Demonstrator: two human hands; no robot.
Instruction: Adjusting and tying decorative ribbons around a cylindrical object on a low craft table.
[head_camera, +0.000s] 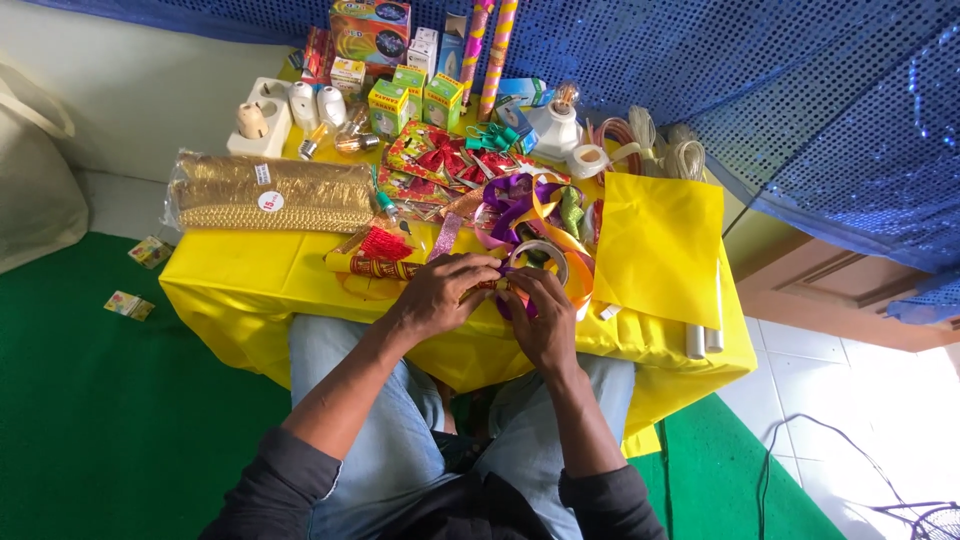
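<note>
My left hand (440, 292) and my right hand (542, 315) meet at the near edge of a low table covered in yellow cloth (250, 270). Between their fingertips they pinch a small red and gold ribbon piece (496, 284). Just beyond the fingers lies a roll of clear tape (540, 252) and a tangle of purple, orange and green ribbons (525, 205). A red tassel on a printed tube (383, 250) lies left of my left hand.
A packet of gold trim (270, 192) lies at the left. A yellow paper sheet (660, 245) and white rolls (703, 340) are at the right. Small boxes, bulbs and sockets (400, 100) crowd the far side. Green carpet (100, 400) surrounds the table; blue sequin cloth hangs behind.
</note>
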